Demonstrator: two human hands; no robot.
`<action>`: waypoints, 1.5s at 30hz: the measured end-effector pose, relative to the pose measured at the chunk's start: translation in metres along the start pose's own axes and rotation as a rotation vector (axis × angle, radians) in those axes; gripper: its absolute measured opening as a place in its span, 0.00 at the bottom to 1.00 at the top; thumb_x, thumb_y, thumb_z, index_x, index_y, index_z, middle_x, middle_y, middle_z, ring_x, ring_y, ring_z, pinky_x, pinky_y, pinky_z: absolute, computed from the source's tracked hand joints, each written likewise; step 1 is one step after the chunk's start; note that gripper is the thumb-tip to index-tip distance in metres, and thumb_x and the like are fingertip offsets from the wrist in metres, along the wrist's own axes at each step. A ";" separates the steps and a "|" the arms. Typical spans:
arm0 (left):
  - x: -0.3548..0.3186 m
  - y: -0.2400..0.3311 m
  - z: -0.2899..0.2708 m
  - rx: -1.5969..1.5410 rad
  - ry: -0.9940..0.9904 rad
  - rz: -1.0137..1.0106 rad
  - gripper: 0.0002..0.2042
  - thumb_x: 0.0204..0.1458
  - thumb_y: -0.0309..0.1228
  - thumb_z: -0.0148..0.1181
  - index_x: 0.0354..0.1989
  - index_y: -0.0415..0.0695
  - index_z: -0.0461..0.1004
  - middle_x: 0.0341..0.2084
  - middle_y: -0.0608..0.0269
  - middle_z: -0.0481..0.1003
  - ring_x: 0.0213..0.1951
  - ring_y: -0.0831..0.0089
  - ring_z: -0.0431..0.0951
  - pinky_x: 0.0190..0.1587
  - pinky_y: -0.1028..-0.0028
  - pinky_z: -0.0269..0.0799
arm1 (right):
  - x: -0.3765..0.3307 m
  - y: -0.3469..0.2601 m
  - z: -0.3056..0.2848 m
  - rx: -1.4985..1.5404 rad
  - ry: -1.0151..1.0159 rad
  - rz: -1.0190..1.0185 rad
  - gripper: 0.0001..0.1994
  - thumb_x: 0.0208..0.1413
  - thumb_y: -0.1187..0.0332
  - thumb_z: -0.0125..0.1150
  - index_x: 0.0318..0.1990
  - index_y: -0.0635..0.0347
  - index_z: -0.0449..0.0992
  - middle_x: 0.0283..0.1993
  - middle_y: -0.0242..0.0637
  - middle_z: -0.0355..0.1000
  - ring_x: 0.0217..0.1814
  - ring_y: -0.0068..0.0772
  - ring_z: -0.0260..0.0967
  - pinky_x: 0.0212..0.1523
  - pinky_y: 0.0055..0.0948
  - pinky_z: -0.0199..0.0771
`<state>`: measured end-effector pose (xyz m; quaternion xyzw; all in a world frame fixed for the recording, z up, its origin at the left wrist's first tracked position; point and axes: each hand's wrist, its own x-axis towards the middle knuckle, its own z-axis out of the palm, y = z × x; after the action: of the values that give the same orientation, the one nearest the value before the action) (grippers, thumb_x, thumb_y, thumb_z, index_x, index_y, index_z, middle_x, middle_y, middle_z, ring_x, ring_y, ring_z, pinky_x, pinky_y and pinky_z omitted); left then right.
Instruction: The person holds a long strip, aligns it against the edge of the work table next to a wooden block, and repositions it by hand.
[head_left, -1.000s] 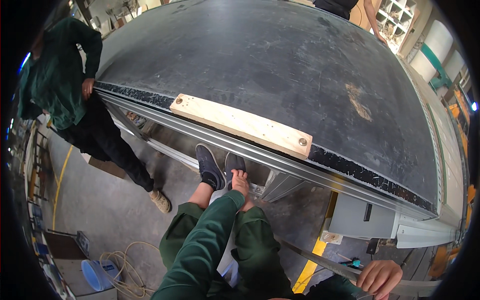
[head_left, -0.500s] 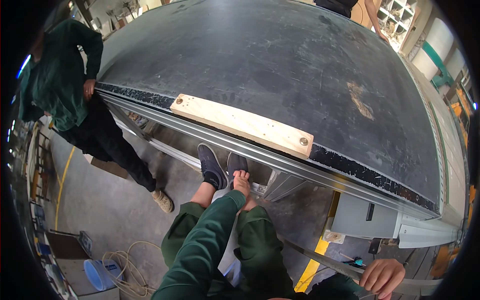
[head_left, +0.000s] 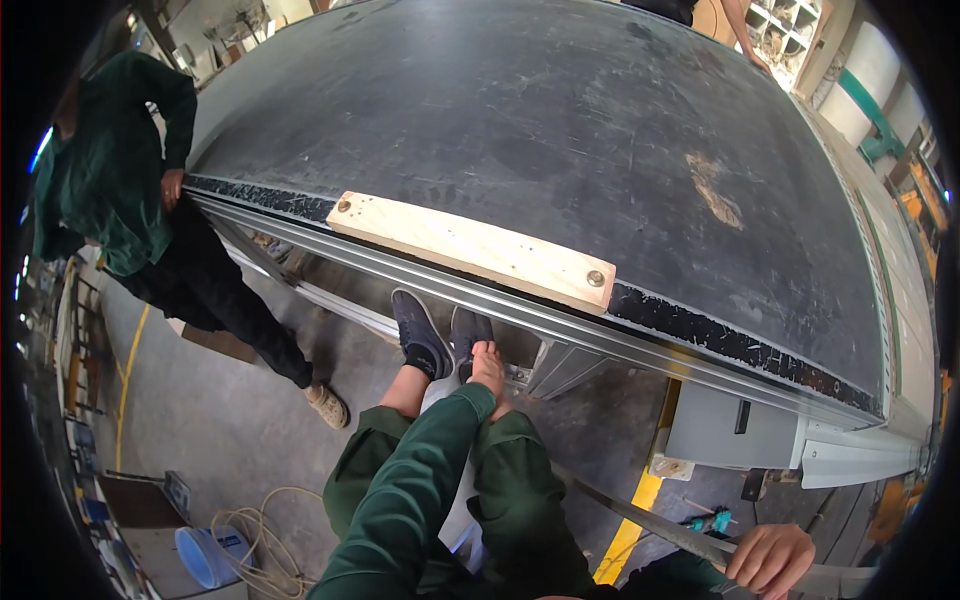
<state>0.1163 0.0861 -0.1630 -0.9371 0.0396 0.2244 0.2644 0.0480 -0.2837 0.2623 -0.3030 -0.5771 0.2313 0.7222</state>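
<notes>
My left hand (head_left: 487, 369) hangs low in front of my right shoe (head_left: 472, 330), its foreshortened fingers pointing away from me and seemingly holding nothing; whether it touches the shoe I cannot tell. At lower right, my right hand (head_left: 771, 560) has its fingers curled over a long, flat grey bar (head_left: 650, 522) that slants down beside my right leg. Ahead of me, a pale wooden board (head_left: 470, 247) with a round metal fastener near each end lies along the front edge of a large dark table (head_left: 520, 130). Neither hand is at the board.
A person in green (head_left: 125, 165) stands at the left, one hand on the table's edge. Another person's arm (head_left: 742, 32) rests at the far right corner. A blue bucket (head_left: 205, 556) and coiled hose (head_left: 265, 545) lie lower left. A grey box (head_left: 720, 430) sits under the table's right side.
The view has shifted slightly, so the board and table appear a little farther left. Both my hands keep their places, and the right stays on the grey bar.
</notes>
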 end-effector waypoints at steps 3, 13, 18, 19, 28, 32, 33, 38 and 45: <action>-0.006 0.006 -0.012 0.039 -0.082 0.081 0.13 0.49 0.30 0.47 0.41 0.48 0.76 0.35 0.63 0.74 0.37 0.60 0.69 0.31 0.57 0.55 | -0.002 0.003 -0.001 0.000 0.008 -0.016 0.10 0.50 0.64 0.64 0.31 0.58 0.71 0.21 0.32 0.65 0.18 0.26 0.61 0.20 0.25 0.63; 0.022 0.017 0.050 -0.539 0.511 0.088 0.05 0.36 0.24 0.53 0.21 0.43 0.77 0.27 0.53 0.77 0.27 0.59 0.77 0.28 0.63 0.70 | 0.004 0.003 -0.002 0.016 -0.038 0.007 0.09 0.51 0.64 0.63 0.31 0.59 0.71 0.20 0.32 0.65 0.18 0.26 0.62 0.19 0.24 0.63; -0.013 -0.013 0.028 -0.634 0.342 -0.096 0.09 0.42 0.29 0.52 0.29 0.42 0.77 0.31 0.51 0.77 0.34 0.59 0.78 0.34 0.63 0.73 | 0.005 0.005 0.004 0.034 -0.040 0.001 0.09 0.51 0.65 0.63 0.31 0.59 0.72 0.20 0.33 0.65 0.18 0.27 0.64 0.20 0.25 0.64; -0.018 -0.018 0.028 -0.709 0.309 -0.135 0.10 0.43 0.30 0.52 0.33 0.41 0.76 0.33 0.51 0.76 0.35 0.59 0.78 0.35 0.63 0.74 | 0.006 0.005 0.005 0.040 -0.061 0.017 0.09 0.50 0.65 0.63 0.31 0.59 0.72 0.20 0.33 0.66 0.18 0.27 0.64 0.20 0.25 0.65; -0.036 -0.026 0.024 -0.684 0.170 -0.087 0.13 0.47 0.33 0.49 0.39 0.42 0.73 0.38 0.52 0.75 0.40 0.60 0.78 0.39 0.65 0.73 | -0.007 0.003 0.028 0.048 -0.053 -0.018 0.08 0.49 0.65 0.65 0.30 0.59 0.73 0.20 0.33 0.66 0.18 0.29 0.64 0.20 0.26 0.65; -0.040 -0.013 -0.026 -0.908 0.177 0.271 0.13 0.44 0.35 0.53 0.35 0.40 0.74 0.37 0.53 0.76 0.36 0.63 0.78 0.37 0.68 0.72 | -0.011 -0.003 0.042 0.005 -0.014 -0.050 0.09 0.49 0.64 0.64 0.28 0.59 0.73 0.19 0.32 0.66 0.17 0.28 0.64 0.19 0.25 0.65; -0.041 -0.007 -0.030 -0.895 0.182 0.286 0.13 0.44 0.35 0.53 0.35 0.40 0.74 0.37 0.53 0.76 0.36 0.63 0.78 0.37 0.68 0.72 | -0.012 -0.004 0.045 0.003 -0.039 -0.062 0.09 0.49 0.64 0.64 0.27 0.58 0.73 0.19 0.32 0.66 0.16 0.29 0.64 0.18 0.24 0.65; -0.049 0.013 -0.051 -1.534 -0.165 1.315 0.18 0.47 0.41 0.54 0.32 0.35 0.73 0.29 0.55 0.75 0.34 0.68 0.75 0.38 0.70 0.69 | -0.029 -0.001 0.051 0.124 -0.142 -0.124 0.11 0.54 0.69 0.59 0.36 0.70 0.68 0.19 0.39 0.65 0.15 0.34 0.59 0.16 0.34 0.59; -0.047 0.029 -0.058 -1.482 -0.100 1.194 0.15 0.51 0.39 0.53 0.31 0.36 0.75 0.30 0.58 0.76 0.36 0.70 0.75 0.42 0.73 0.68 | -0.072 -0.027 0.082 -0.046 0.059 -0.213 0.11 0.53 0.68 0.59 0.33 0.70 0.68 0.18 0.38 0.63 0.15 0.32 0.57 0.18 0.33 0.55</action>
<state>0.0921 0.0291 -0.1123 -0.6808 0.3479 0.3302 -0.5536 -0.0489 -0.3383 0.2435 -0.2631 -0.5897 0.1309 0.7522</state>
